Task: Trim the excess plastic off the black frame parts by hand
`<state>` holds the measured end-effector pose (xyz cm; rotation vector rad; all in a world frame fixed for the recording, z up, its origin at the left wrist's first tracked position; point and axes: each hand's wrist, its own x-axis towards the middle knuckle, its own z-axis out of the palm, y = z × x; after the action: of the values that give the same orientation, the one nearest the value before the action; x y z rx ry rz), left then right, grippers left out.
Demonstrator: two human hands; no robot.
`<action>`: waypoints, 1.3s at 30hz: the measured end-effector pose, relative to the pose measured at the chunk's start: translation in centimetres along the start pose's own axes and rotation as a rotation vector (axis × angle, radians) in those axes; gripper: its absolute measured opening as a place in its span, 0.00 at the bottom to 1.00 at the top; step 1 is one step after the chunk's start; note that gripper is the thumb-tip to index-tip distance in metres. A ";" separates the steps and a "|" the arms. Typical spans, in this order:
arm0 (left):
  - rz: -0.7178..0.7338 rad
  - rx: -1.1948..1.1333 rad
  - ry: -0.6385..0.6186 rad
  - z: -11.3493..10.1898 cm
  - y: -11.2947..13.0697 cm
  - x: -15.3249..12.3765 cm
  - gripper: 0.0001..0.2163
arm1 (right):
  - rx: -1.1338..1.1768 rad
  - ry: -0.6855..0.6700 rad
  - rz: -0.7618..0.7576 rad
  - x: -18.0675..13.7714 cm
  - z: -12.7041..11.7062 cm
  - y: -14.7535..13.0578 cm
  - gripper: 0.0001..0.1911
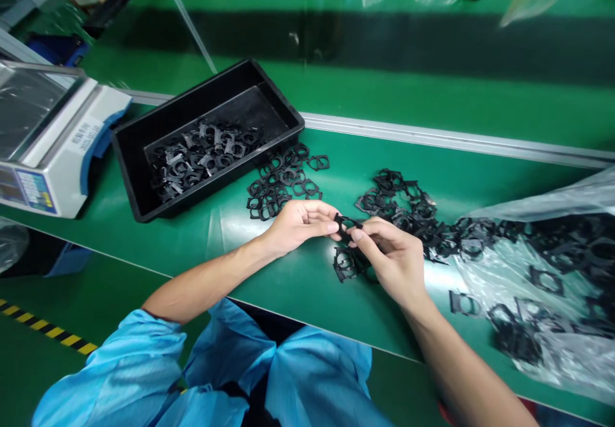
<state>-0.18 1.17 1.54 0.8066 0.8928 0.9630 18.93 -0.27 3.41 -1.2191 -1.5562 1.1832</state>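
Observation:
Between my two hands is a small black plastic ring-shaped part (344, 227), raised a little above the green table. My left hand (298, 227) pinches its left side with thumb and fingers. My right hand (391, 254) grips its right side, thumb toward me. Just below the hands lie a few similar black parts (344, 264), partly hidden by my right hand. A flat group of black ring parts (283, 183) lies beyond my left hand. Past my right hand spreads a looser heap of them (396, 196).
A black tray (127, 170) holding many such parts stands at the back left, beside a white weighing scale (67, 177). On the right, a clear plastic bag (567, 369) spills more parts onto the table. A metal rail (432, 140) runs along the table's back.

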 end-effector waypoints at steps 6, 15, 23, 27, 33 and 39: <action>-0.069 0.014 -0.021 -0.2 -0.1 0.1 0.20 | -0.054 0.005 0.012 -0.2 -0.2 0.0 0.17; -0.139 0.025 -0.062 -0.3 0.0 0.1 0.23 | 0.007 0.011 0.034 0.0 -0.2 0.0 0.15; -0.064 0.058 -0.052 -0.3 -0.5 0.2 0.20 | -0.195 0.064 -0.086 -0.2 -0.1 0.0 0.15; -0.085 0.069 -0.125 -0.6 0.0 0.2 0.19 | -0.027 0.021 0.030 -0.2 0.1 -0.2 0.16; -0.133 0.053 -0.175 -0.8 0.4 0.2 0.19 | 0.068 0.011 0.067 -0.1 0.0 -0.3 0.15; -0.165 -0.028 -0.155 -0.7 -0.2 0.4 0.19 | -0.062 0.077 -0.040 -0.3 0.1 0.1 0.16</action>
<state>-0.64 1.56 1.01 0.7606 0.7973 0.7562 18.95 -0.57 3.33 -1.2534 -1.5635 1.0573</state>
